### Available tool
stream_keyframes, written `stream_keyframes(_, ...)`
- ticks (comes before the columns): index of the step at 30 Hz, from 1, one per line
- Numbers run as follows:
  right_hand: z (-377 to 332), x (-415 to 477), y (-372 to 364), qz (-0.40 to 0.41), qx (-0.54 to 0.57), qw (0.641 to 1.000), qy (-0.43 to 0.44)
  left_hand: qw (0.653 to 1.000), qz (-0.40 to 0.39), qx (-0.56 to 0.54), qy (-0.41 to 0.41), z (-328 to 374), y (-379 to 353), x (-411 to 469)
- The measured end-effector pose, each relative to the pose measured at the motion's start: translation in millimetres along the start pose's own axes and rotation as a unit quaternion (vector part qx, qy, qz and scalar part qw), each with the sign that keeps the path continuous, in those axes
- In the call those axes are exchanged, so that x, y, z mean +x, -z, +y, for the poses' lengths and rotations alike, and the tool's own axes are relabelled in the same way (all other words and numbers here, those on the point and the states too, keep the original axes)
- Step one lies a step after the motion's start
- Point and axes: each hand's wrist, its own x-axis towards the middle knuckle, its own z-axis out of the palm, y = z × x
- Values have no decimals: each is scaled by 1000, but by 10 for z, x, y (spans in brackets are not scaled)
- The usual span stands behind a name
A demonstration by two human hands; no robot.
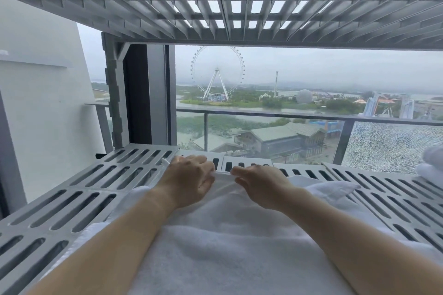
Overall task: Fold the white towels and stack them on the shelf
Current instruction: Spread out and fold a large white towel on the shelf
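Left hand point(189, 178) and right hand point(259, 183) both pinch our white towel's point(227, 242) far edge, side by side. Towel lies on the slatted shelf point(72, 201), long axis running near-to-far under our forearms.

Towel point(230, 242) plain white; shelf point(79, 199) light grey with dark slot pattern; upper shelf point(143, 7) same grey slats.

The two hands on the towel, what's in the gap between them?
In the head view, a bunched fold of the white towel sits between the left hand and right hand, with the slotted shelf beyond.
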Motion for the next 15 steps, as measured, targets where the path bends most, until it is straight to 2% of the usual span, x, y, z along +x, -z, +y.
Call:
stream_keyframes(7,-125,-3,-34,20,74,997,-10,996,61,-36,-60,82,59,-25)
stream_keyframes(9,-173,15,-25,17,78,997,-15,996,47,-27,-66,102,85,-18)
stream_keyframes(12,-161,18,11,9,58,998,-37,1000,-17,0,-15,78,106,-30)
stream_keyframes(15,-172,17,34,-18,28,998,-54,999,-34,24,35,-30,166,-110)
